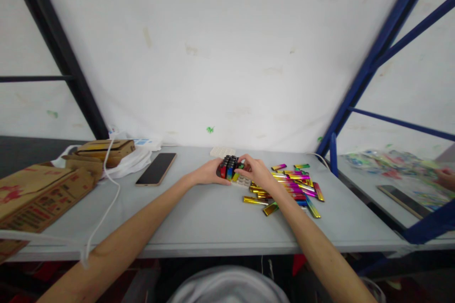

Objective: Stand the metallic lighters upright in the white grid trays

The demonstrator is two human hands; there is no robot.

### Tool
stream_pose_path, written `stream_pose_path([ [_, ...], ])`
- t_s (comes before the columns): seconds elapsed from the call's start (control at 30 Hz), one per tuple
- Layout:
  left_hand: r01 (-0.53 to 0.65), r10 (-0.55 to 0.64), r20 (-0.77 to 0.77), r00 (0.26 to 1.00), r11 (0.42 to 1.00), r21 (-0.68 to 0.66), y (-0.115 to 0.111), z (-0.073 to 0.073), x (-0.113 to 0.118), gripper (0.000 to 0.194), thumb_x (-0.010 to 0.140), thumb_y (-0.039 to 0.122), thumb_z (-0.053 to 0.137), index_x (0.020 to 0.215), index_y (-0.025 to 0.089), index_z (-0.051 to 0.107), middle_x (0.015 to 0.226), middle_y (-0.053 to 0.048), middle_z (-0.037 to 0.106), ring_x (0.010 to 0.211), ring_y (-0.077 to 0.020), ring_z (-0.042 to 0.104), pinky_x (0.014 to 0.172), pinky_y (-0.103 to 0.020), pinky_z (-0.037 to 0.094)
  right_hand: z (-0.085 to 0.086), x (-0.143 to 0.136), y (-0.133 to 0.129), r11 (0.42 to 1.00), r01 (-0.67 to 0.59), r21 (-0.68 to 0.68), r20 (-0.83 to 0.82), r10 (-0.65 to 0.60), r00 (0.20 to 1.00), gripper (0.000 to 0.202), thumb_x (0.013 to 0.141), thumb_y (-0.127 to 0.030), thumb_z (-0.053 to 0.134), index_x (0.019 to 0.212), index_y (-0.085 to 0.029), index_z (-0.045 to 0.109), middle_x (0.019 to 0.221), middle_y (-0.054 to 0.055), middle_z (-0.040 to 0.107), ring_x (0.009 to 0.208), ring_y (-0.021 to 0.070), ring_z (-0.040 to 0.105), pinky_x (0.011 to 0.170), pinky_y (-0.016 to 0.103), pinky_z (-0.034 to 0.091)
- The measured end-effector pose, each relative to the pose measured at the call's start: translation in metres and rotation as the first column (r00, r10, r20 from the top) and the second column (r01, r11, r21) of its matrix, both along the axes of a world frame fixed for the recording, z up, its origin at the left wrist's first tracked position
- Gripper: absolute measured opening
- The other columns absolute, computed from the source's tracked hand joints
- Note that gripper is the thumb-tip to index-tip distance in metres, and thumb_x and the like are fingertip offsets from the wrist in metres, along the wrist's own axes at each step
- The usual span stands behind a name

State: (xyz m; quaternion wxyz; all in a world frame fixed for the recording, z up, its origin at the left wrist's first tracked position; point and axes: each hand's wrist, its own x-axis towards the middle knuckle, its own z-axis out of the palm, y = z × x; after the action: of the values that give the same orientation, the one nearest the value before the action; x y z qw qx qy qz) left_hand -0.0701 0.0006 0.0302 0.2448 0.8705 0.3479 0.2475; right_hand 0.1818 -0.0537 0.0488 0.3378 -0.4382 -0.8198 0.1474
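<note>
Nearest to the camera, in the lower half of the frame, the two bare forearms run up and inward to the middle of the grey table (199,218). The left hand (208,173) curls closed against the left side of the white tray (241,181), steadying it. The right hand (254,169) is pinched shut on a lighter (241,166) at the right end of the upright row (228,168) standing in the tray. The loose lighters (291,187) lie flat just right of this hand, long axes mostly pointing left-right, so the right hand is nearer. Farther left lies a phone (156,169), beyond it a cardboard box (106,148).
</note>
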Motion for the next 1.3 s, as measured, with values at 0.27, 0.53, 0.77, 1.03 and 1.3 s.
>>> stream_pose_path([
  [0.27,-0.015,0.015,-0.006,1.0,1.0,-0.009,0.001,-0.001,0.0,0.08,0.063,0.064,0.089,0.122,0.016,0.065,0.115,-0.009,0.074,0.104,-0.0337,0.07,0.09,-0.04,0.055,-0.002,0.005,0.003,0.998,0.032,0.053,0.043,-0.035,0.998,0.029,0.096,-0.039,0.072,0.118,-0.023,0.061,0.074,-0.003,0.066,0.068,0.0168,0.063,0.065,0.026,0.043],
  [0.53,-0.017,0.017,-0.027,0.999,1.0,-0.004,0.002,-0.001,0.0,0.081,0.063,0.064,0.09,0.123,0.015,0.065,0.117,-0.009,0.073,0.106,-0.0337,0.069,0.092,-0.041,0.054,-0.004,-0.001,0.002,1.0,0.004,0.016,0.042,-0.004,0.999,0.036,0.094,-0.04,0.074,0.122,-0.023,0.06,0.076,-0.003,0.067,0.069,0.0172,0.063,0.066,0.027,0.044],
  [0.77,-0.015,0.015,-0.027,1.0,1.0,0.004,0.002,-0.001,0.0,0.078,0.064,0.062,0.089,0.121,0.016,0.065,0.115,-0.008,0.073,0.103,-0.032,0.069,0.09,-0.039,0.054,-0.005,-0.001,0.003,0.999,-0.028,0.027,-0.029,0.029,0.999,0.038,0.095,-0.042,0.073,0.124,-0.023,0.06,0.08,-0.002,0.07,0.07,0.0167,0.065,0.068,0.027,0.048],
  [1.03,-0.034,0.034,-0.029,0.999,0.999,-0.001,-0.002,0.003,0.001,0.075,0.063,0.062,0.09,0.118,0.017,0.066,0.113,-0.007,0.074,0.101,-0.0317,0.07,0.088,-0.038,0.055,0.009,0.029,0.009,0.998,0.068,0.012,-0.001,-0.068,0.998,0.022,0.093,-0.04,0.073,0.101,-0.02,0.07,0.079,0.002,0.073,0.072,0.0178,0.068,0.07,0.028,0.05],
  [1.3,-0.033,0.034,-0.04,0.999,0.999,0.031,0.001,0.001,0.001,0.072,0.062,0.065,0.089,0.112,0.018,0.067,0.107,-0.006,0.073,0.096,-0.03,0.069,0.085,-0.037,0.055,0.012,0.069,0.009,0.949,0.079,-0.304,0.244,-0.003,0.97,0.027,0.082,-0.039,0.078,0.096,-0.017,0.078,0.089,0.006,0.077,0.08,0.0211,0.068,0.073,0.03,0.048],
])
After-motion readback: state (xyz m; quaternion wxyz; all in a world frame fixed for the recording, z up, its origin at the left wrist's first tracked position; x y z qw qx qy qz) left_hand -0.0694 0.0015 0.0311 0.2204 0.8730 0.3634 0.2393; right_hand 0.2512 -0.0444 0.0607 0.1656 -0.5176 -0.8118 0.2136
